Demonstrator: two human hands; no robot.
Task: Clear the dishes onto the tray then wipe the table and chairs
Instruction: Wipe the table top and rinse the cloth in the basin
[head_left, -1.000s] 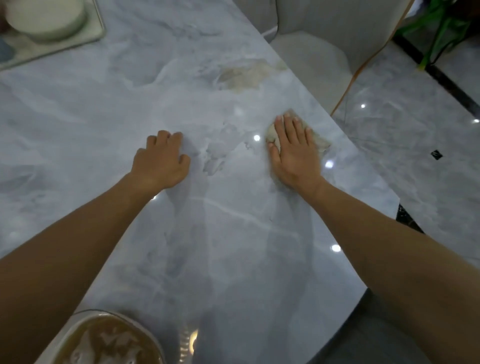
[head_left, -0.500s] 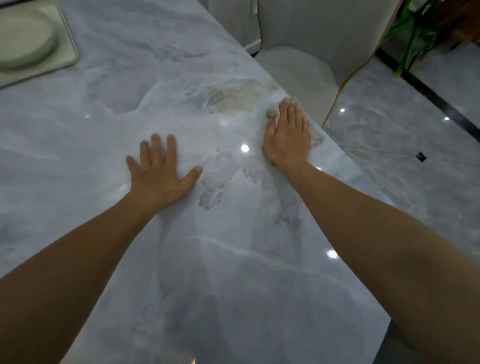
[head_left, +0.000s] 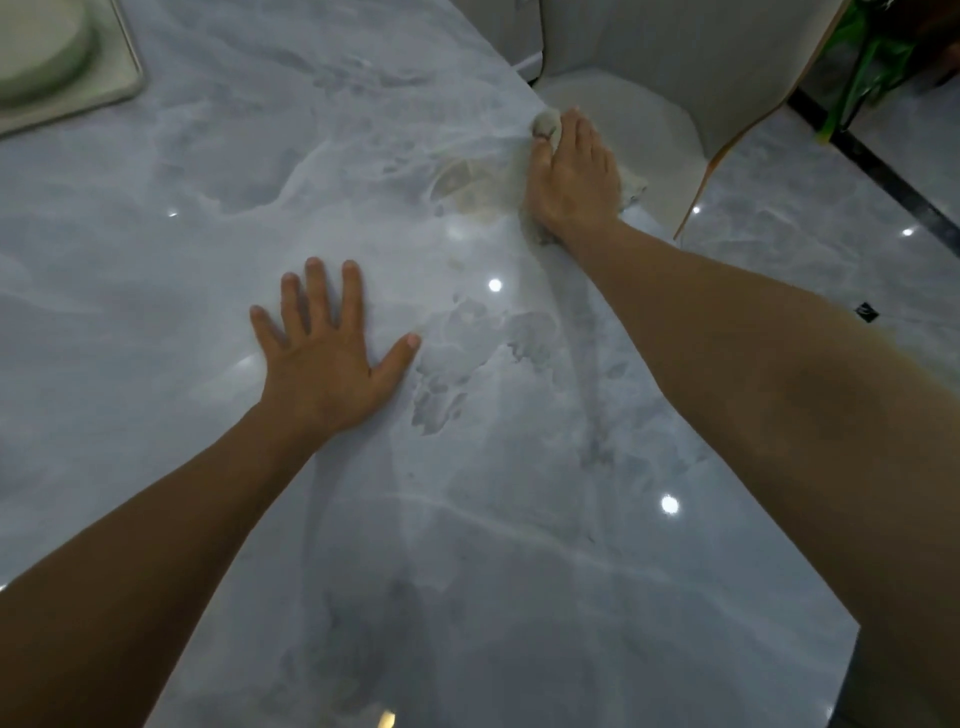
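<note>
Cloth (head_left: 635, 188), pale and crumpled, lies under the right grip (head_left: 574, 176) at the far right edge of the marbled surface (head_left: 260, 182), with a bunched end poking out by the fingertips (head_left: 571, 117). That grip is flat, its fingers straight and pressing down on the cloth rather than curled round it. The left grip (head_left: 327, 364) is spread wide, palm down on the bare surface, holding nothing; it looks like a brace.

A brownish smear (head_left: 467, 192) sits just left of the cloth. At the far left corner a dish (head_left: 41, 47) rests on the tray (head_left: 124, 78), so clearing seems done and the table wipe is in hand. A pale chair (head_left: 649, 62) stands just beyond the edge.

The next move probably calls for dragging the cloth left across the smear with steady downward pressure, keeping it from sliding off the edge.
</note>
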